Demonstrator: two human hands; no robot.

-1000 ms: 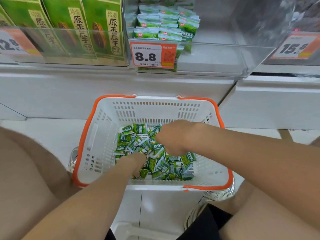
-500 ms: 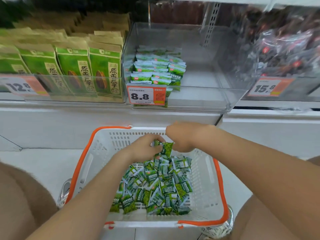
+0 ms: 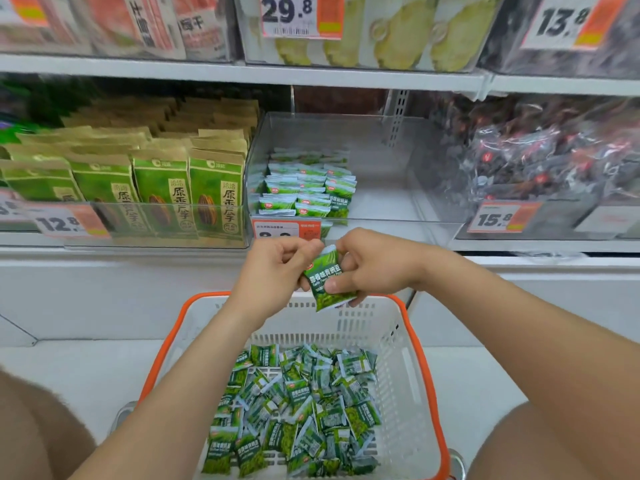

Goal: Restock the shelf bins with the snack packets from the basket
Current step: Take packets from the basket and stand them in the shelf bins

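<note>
A white basket with an orange rim (image 3: 420,344) sits low in front of me, holding several small green snack packets (image 3: 298,407) in a loose heap. Above its far edge, both hands hold a small stack of green packets (image 3: 325,282). My left hand (image 3: 277,268) grips the stack's left side. My right hand (image 3: 374,268) pinches it from the right, thumb on the front. Just behind my hands is a clear shelf bin (image 3: 398,216) with rows of the same green packets (image 3: 304,188) stacked in its left half; its right half is bare.
Left of the bin stand green and brown seed bags (image 3: 156,188) in a clear tray. Dark wrapped snacks (image 3: 540,161) fill the bin on the right. Orange price tags (image 3: 502,218) hang on the bin fronts. A higher shelf (image 3: 311,72) holds other goods.
Both hands came up out of the basket with packets and now hold them higher, near the bin's front. My view tilted upward, showing more of the shelves.
</note>
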